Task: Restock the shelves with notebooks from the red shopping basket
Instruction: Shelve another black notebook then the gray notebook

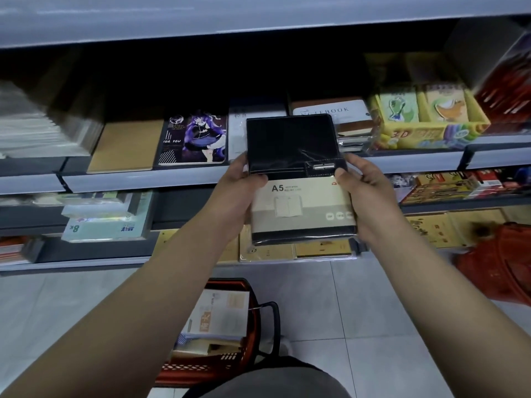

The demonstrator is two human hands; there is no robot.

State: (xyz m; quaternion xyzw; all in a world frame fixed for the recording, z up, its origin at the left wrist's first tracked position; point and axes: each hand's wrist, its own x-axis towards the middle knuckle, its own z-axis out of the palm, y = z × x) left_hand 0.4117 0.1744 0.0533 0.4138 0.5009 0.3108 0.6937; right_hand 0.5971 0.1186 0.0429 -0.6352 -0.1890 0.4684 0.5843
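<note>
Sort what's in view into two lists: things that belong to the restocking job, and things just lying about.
Belongs to the job:
- black A5 notebook, held by left hand and right hand
- red shopping basket on the floor, notebooks still inside
- shelf ahead

Just lying about:
- purple anime-cover notebook
- plain brown notebook
- yellow 3D display box
- second red basket, at right

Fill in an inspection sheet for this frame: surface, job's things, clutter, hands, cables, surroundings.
Surface: grey shelf stocked with flat-lying notebooks.
Job's things: black notebook with A5 band, held up before the shelf; red basket on the floor, still holding books.
Clutter: yellow box of small pads at right.
Hands: left hand and right hand grip the notebook's sides.
Cables: nothing seen.
Surroundings: tiled floor; second red basket at right.
</note>
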